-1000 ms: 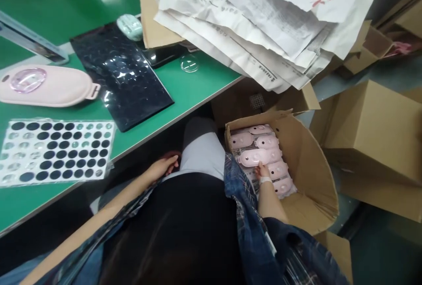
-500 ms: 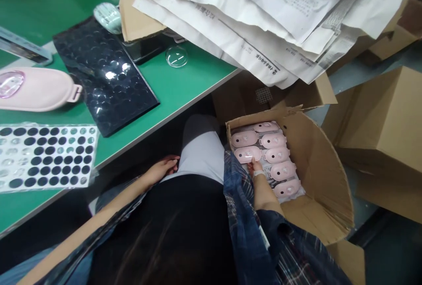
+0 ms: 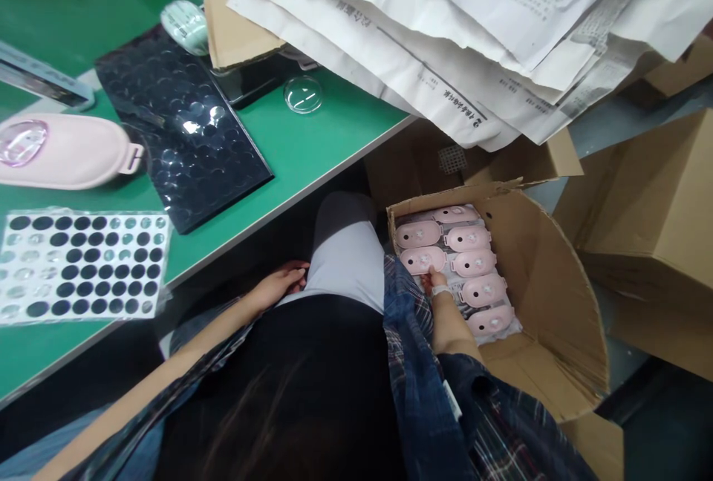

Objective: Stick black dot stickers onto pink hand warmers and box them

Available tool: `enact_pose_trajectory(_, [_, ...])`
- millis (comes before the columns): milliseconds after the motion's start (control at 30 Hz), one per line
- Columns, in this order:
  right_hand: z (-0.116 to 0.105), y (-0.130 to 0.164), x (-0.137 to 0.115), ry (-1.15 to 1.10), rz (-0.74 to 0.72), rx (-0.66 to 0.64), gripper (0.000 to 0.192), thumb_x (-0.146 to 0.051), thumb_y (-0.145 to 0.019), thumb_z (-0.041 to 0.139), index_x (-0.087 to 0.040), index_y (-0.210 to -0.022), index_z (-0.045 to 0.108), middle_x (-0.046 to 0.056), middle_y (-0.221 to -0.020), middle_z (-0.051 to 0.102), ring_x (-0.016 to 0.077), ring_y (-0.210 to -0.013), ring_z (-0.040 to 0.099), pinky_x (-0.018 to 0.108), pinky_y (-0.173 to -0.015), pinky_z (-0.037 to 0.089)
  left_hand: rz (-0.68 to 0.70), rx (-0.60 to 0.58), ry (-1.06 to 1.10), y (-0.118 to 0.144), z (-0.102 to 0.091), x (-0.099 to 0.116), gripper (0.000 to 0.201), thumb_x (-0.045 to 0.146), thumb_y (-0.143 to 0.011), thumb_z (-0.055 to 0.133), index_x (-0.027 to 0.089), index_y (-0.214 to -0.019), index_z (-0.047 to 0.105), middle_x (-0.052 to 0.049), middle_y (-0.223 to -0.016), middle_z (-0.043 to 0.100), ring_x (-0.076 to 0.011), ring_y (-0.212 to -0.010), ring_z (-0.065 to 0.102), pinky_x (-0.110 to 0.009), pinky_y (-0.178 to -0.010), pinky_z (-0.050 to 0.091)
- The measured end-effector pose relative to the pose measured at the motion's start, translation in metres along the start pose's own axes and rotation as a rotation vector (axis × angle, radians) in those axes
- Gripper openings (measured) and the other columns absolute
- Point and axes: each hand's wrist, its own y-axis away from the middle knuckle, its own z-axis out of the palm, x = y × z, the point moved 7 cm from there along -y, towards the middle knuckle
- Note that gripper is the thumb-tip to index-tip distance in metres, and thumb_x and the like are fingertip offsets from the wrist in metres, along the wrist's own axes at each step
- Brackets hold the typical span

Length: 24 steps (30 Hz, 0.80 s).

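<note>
My right hand (image 3: 436, 286) reaches down into an open cardboard box (image 3: 557, 258) on the floor beside my right leg. Its fingertips hold the lower edge of a pink oval case (image 3: 422, 260) lying in the left column. More pink cases (image 3: 484, 290) lie in two columns inside the box. My left hand (image 3: 280, 283) rests on my thigh under the table edge and holds nothing. Another pink case (image 3: 67, 151) lies on the green table (image 3: 334, 139) at the left.
On the table are a black blister tray (image 3: 183, 125), a clear sheet of dark round dots (image 3: 83, 262), a small clear dome (image 3: 303, 93) and a mint-coloured object (image 3: 185, 26). A stack of printed papers (image 3: 445, 13) overhangs the table's corner. Closed cartons (image 3: 651, 199) stand at the right.
My right hand brought the pink case down from above the pile and laid it level in the left column. The view shifted slightly. My left hand stayed on my thigh.
</note>
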Motion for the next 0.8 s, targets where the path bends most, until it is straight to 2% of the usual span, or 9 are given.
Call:
enact_pose_trajectory(167, [-0.014, -0.014, -0.011, 0.237, -0.036, 0.039, 0.028, -0.040, -0.103, 0.065, -0.015, -0.115, 0.066, 0.005, -0.102, 0.069, 0.0160, -0.083, 0.068, 0.031, -0.071, 0.061, -0.011, -0.010, 0.022, 0.001, -0.002, -0.002, 0.053, 0.053, -0.075, 0.077, 0.016, -0.112, 0.065, 0.001, -0.069, 0.063, -0.0156, -0.061, 0.055, -0.027, -0.061, 0.040])
enact_pose_trajectory(267, [-0.027, -0.024, -0.036, 0.399, -0.140, 0.098, 0.030, -0.040, -0.102, 0.066, -0.014, -0.118, 0.067, 0.008, -0.112, 0.069, 0.0190, -0.094, 0.069, 0.037, -0.083, 0.061, -0.016, -0.021, 0.042, -0.002, -0.002, -0.005, 0.055, 0.052, -0.072, 0.077, 0.015, -0.112, 0.064, 0.001, -0.070, 0.063, -0.0155, -0.062, 0.056, -0.028, -0.062, 0.040])
enact_pose_trajectory(333, [-0.025, -0.031, -0.055, 0.500, -0.245, 0.133, 0.031, -0.040, -0.102, 0.066, -0.015, -0.121, 0.067, 0.009, -0.119, 0.068, 0.0212, -0.101, 0.069, 0.042, -0.090, 0.060, -0.020, -0.029, 0.058, -0.005, -0.002, -0.007, 0.059, 0.053, -0.069, 0.077, 0.015, -0.113, 0.062, 0.002, -0.070, 0.062, -0.0152, -0.062, 0.055, -0.028, -0.063, 0.041])
enact_pose_trajectory(433, [0.000, -0.037, -0.077, 0.657, -0.400, 0.162, 0.039, -0.040, -0.101, 0.066, -0.016, -0.132, 0.063, 0.012, -0.136, 0.062, 0.0275, -0.121, 0.063, 0.051, -0.104, 0.053, -0.024, -0.041, 0.078, -0.009, -0.001, -0.012, 0.064, 0.055, -0.065, 0.076, 0.015, -0.113, 0.061, 0.003, -0.069, 0.061, -0.0155, -0.063, 0.056, -0.029, -0.065, 0.043])
enact_pose_trajectory(533, [0.039, -0.043, -0.083, 0.827, -0.487, 0.162, 0.056, -0.039, -0.099, 0.069, -0.020, -0.148, 0.053, 0.014, -0.160, 0.043, 0.0354, -0.144, 0.044, 0.059, -0.117, 0.039, -0.023, -0.046, 0.086, -0.012, -0.001, -0.015, 0.067, 0.057, -0.064, 0.077, 0.015, -0.114, 0.061, 0.003, -0.069, 0.060, -0.0160, -0.064, 0.057, -0.030, -0.065, 0.044])
enact_pose_trajectory(633, [0.068, -0.049, -0.076, 0.966, -0.483, 0.141, 0.071, -0.043, -0.098, 0.068, -0.025, -0.160, 0.039, 0.013, -0.172, 0.024, 0.0403, -0.154, 0.026, 0.063, -0.120, 0.031, -0.022, -0.050, 0.090, -0.013, -0.003, -0.018, 0.068, 0.057, -0.064, 0.077, 0.015, -0.114, 0.062, 0.003, -0.070, 0.061, -0.0161, -0.065, 0.057, -0.030, -0.065, 0.044])
enact_pose_trajectory(800, [0.082, -0.060, -0.070, 1.103, -0.414, 0.134, 0.084, -0.048, -0.098, 0.066, -0.032, -0.168, 0.022, 0.011, -0.177, 0.003, 0.0442, -0.160, 0.006, 0.066, -0.121, 0.024, -0.030, -0.061, 0.095, -0.015, -0.004, -0.021, 0.064, 0.056, -0.066, 0.075, 0.016, -0.115, 0.061, 0.002, -0.072, 0.061, -0.0164, -0.066, 0.058, -0.031, -0.067, 0.044])
